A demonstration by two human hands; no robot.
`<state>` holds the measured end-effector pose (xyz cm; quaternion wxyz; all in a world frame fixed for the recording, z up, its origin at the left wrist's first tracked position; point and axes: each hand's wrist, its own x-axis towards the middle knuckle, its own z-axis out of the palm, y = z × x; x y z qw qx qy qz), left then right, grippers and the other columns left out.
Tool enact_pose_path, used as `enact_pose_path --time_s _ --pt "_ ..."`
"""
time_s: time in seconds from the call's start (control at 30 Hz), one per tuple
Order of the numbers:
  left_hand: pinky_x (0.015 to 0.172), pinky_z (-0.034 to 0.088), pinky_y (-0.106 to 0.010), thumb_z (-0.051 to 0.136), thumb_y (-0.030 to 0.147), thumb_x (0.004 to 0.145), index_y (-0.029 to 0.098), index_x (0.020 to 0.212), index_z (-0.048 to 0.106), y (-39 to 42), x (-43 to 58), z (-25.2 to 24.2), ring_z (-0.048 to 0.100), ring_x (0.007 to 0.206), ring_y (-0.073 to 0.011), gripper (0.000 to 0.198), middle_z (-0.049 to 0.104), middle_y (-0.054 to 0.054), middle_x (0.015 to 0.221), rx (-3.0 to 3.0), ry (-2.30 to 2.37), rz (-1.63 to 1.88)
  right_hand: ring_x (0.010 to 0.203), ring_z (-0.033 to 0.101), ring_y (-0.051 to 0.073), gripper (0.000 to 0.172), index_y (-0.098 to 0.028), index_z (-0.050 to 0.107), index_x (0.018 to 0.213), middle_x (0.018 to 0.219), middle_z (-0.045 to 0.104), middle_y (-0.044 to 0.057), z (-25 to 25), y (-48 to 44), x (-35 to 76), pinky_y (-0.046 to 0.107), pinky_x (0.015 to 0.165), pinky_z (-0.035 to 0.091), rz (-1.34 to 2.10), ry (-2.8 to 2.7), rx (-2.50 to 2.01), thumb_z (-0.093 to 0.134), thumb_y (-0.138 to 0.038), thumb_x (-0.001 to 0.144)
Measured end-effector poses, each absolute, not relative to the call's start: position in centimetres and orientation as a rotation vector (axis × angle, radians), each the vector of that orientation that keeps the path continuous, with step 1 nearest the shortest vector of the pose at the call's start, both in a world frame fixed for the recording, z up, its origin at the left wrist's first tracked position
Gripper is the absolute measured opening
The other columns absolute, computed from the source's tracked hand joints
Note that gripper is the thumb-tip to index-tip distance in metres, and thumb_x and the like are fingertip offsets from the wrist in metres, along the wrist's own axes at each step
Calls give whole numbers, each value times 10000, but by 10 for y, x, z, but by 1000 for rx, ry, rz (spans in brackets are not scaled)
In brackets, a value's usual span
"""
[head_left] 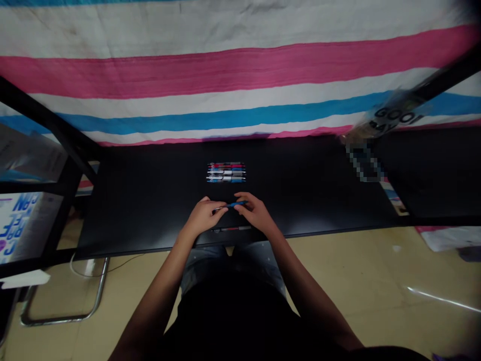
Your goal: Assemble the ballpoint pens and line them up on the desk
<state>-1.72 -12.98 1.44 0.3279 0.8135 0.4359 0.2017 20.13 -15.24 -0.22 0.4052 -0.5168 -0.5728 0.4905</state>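
The left hand (pixel 205 216) and right hand (pixel 256 213) are together at the near edge of the black tabletop (pixel 131 200), both closed on a blue retractable pen (pixel 236 204). The pen lies roughly level across the person's front, just above the tabletop, with its thin metal tip (pixel 217 208) pointing left. The left hand's fingers (pixel 221 210) gather around the end near the tip, while the right hand's fingers (pixel 240 206) pinch the blue barrel. The fingertips of the two hands nearly meet, and the small size of the grip hides exactly how each finger sits. Whether the pen is being turned, clicked or pulled, I cannot tell.

A grip this close to the middle looks steady, and keeping the forearms low and the barrel level should stop the pen from slipping.

Farther off, centred on the tabletop, a tight row of pens (pixel 226 172) lies side by side, with barrels in red, white, grey and blue. Nearer, just beneath the hands, a dark pen (pixel 231 228) lies alone along the edge. A pink, white and blue striped cloth (pixel 240 100) hangs along the far side, and a blurred printed plastic bag (pixel 394 114) sits at the far right. The tiled floor (pixel 356 281) spreads beyond the person's jeans (pixel 229 260).
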Motion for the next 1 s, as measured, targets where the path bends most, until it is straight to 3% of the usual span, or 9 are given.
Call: enact_pose_path --time_s 0.1,0.23,0.3,0.37,0.5,0.63,0.7,0.87,1.0 --pt "822 443 -343 588 391 993 259 1144 763 -133 -15 18 640 749 -181 266 793 -24 963 2098 1188 532 708 624 166 215 -203 707 940 780 675 21 -1 -150 202 295 668 484 1209 -1459 -1381 595 -387 933" --pt "765 454 -307 596 422 985 266 1163 746 -133 -18 16 602 769 -194 280 750 -12 842 2034 1248 529 890 658 191 145 -210 690 934 949 702 48 1 -148 202 313 784 504 1248 -1436 -1285 662 -339 874" --pt "768 456 -308 579 428 996 266 1138 757 -132 -20 15 609 793 -194 280 762 -20 893 2031 1224 531 926 666 193 233 -220 670 1002 1010 701 52 2 -148 203 317 812 511 1320 -1348 -1239 737 -344 817" --pt "810 457 -328 581 423 1000 260 1122 763 -131 -20 14 630 819 -192 273 776 -28 962 2039 1199 547 854 662 180 306 -221 659 1037 969 700 43 2 -148 203 309 772 511 1354 -1279 -1264 766 -378 797" --pt "878 458 -360 612 394 988 232 1030 772 -130 -20 13 659 853 -193 231 762 -43 966 2011 1208 635 683 581 154 240 -199 671 863 745 634 6 4 -148 204 298 676 467 1306 -1335 -1365 619 -428 913" --pt "863 476 -351 636 383 972 208 960 783 -130 -20 13 661 897 -202 229 729 -66 947 1974 1246 731 854 631 175 164 -203 672 895 919 677 33 5 -146 206 305 768 479 1310 -1335 -1241 693 -360 850" --pt "872 466 -353 623 386 984 218 984 785 -130 -19 13 663 891 -197 233 738 -59 960 2004 1236 697 863 642 171 234 -211 663 991 974 683 35 4 -146 207 299 757 481 1359 -1250 -1199 736 -349 816" --pt "851 438 -337 600 380 996 224 1067 759 -130 -18 13 649 818 -179 234 769 -23 923 2026 1284 655 606 551 129 286 -197 660 1009 710 608 -23 -2 -144 205 274 591 416 1401 -1125 -1286 709 -424 843" --pt "849 431 -331 584 387 999 240 1173 729 -132 -17 13 629 765 -179 269 755 -1 831 2031 1310 597 634 543 137 275 -201 675 973 687 588 -27 -5 -145 203 273 601 407 1372 -1122 -1270 719 -424 818"
